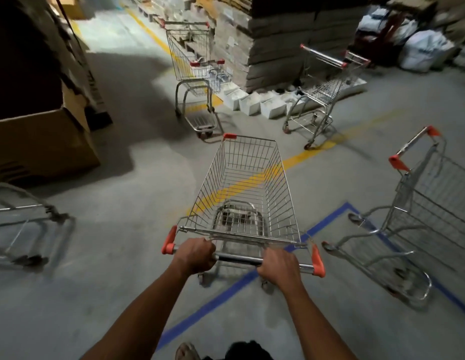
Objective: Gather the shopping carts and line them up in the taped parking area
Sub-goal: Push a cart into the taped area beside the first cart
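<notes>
Gripping cart handle with both hands, seemingly straddling blue tape

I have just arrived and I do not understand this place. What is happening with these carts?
A person grips the handle of a shopping cart with the left hand and right hand. It straddles the blue tape line. Another cart stands at the right, and two more carts wait near the stacked cardboard.

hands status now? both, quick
Left hand: closed, gripping the cart handle.
Right hand: closed, gripping the same handle.
</notes>
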Demonstrator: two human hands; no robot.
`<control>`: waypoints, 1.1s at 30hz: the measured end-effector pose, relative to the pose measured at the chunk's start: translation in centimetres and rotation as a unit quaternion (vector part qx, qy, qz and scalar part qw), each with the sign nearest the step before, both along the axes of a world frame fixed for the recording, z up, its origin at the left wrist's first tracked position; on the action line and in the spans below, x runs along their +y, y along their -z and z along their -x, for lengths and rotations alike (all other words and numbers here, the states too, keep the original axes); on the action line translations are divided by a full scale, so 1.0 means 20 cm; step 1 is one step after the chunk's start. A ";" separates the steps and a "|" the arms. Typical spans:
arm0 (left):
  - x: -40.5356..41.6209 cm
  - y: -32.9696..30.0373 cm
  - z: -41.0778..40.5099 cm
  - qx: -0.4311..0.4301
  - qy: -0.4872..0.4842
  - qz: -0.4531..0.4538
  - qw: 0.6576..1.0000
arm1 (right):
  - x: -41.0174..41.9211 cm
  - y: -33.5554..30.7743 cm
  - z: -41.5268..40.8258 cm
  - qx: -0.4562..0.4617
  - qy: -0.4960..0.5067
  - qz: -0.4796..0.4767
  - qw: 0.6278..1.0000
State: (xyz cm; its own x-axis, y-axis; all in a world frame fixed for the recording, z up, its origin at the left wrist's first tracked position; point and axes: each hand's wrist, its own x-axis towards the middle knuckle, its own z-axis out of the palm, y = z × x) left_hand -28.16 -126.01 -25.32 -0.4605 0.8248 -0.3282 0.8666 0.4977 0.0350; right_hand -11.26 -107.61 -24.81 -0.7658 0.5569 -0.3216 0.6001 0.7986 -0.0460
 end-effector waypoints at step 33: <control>1.31 0.09 2.43 0.000 0.451 -0.019 0.892 | 0.30 -0.04 1.99 0.009 0.427 0.075 0.901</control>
State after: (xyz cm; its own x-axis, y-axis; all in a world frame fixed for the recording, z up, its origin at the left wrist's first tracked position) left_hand -76.79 -99.79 -27.10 0.3972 0.8700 -0.2919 0.9137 -0.4048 0.0370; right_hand -51.03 -101.62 -23.96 -0.0850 0.8965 -0.4348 0.9909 0.0305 -0.1309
